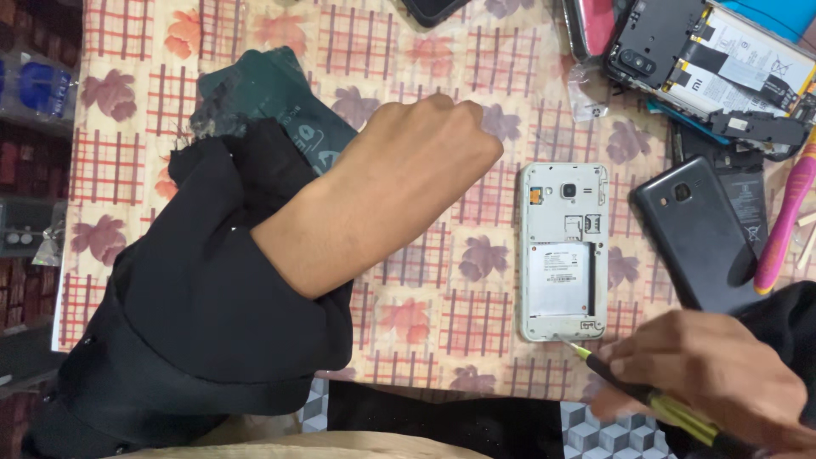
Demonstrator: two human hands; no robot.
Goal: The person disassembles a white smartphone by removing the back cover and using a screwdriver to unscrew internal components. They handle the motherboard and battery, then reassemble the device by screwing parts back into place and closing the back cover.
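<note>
The white phone [563,252] lies face down on the bench [425,289], back cover already off, battery and card slots exposed. The battery remains seated and the inner frame is in place, so I judge the opening to be at an early stage: cover removed, internals not yet lifted.

My right hand [710,374] is closed around a yellow-and-black screwdriver [646,395]; its tip touches the phone's lower right corner. My left hand [408,183] is curled into a loose fist above the bench, left of the phone, apart from it; I cannot tell whether it holds anything.

A black back cover [697,238] lies just right of the phone. Beyond it sit a second opened phone [705,51] and a pink tool [786,221]. A dark green pad [280,93] lies partly under my left sleeve. Nothing blocks the phone's lower edge.
</note>
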